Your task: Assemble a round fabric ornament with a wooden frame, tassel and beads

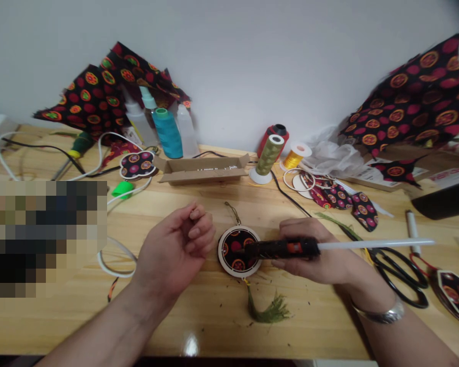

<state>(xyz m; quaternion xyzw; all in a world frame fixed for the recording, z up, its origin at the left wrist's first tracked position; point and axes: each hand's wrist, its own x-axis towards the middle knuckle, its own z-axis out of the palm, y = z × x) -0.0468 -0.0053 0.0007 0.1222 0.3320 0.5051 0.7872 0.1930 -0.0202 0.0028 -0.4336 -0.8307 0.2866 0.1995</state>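
A black glue gun [285,248] is in my right hand [309,255], with a long white glue stick [378,243] coming out of its back. Its nozzle points left over a round pendant [229,267] with a pale wooden rim and black patterned fabric inside. From the pendant's top runs a cord loop [232,210], and a green tassel [263,308] lies below it. Just left of the pendant is my left hand [187,239], its fingers curled and the thumb and index tips together. Whether something tiny is pinched there, I cannot make out.
Behind stand a cardboard tray [202,176], a blue thread cone [167,132], a green spool [270,155] and bottles [186,130]. To the right lie black scissors [400,272], fabric pieces [365,211] and another pendant [457,295]. A white cable [117,267] curls at left.
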